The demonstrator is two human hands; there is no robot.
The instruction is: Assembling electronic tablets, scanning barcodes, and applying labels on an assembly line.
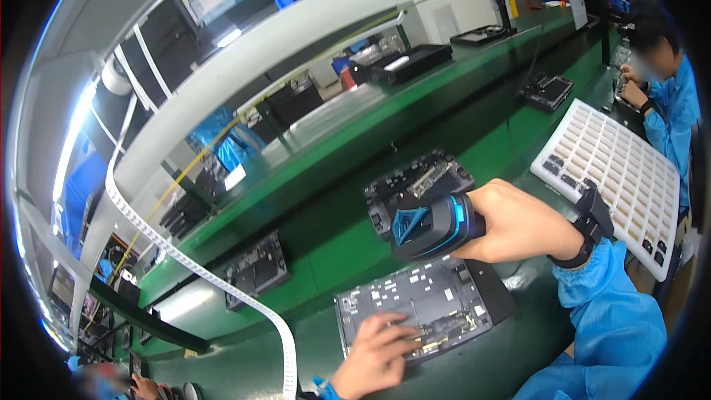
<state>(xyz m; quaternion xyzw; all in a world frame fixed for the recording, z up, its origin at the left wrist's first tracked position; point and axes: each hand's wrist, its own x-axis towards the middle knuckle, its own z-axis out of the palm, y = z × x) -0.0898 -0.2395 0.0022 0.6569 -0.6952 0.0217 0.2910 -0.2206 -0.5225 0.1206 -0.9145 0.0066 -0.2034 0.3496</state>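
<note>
My right hand is wrapped round the grip of a black handheld barcode scanner with a lit blue strip. It holds the scanner above the far edge of an opened laptop chassis. That dark chassis has small white labels and circuit parts along its near side. On its near edge lies my left hand, palm down with fingers apart, holding nothing. A dark flat piece shows at the chassis's right side. Behind the scanner, a second open device casing with boards inside is partly covered.
A white compartment tray with a few small black parts stands at right. Another device casing lies on the green bench at left. A white perforated strip curves across the left. A co-worker in a blue sleeve works at far right.
</note>
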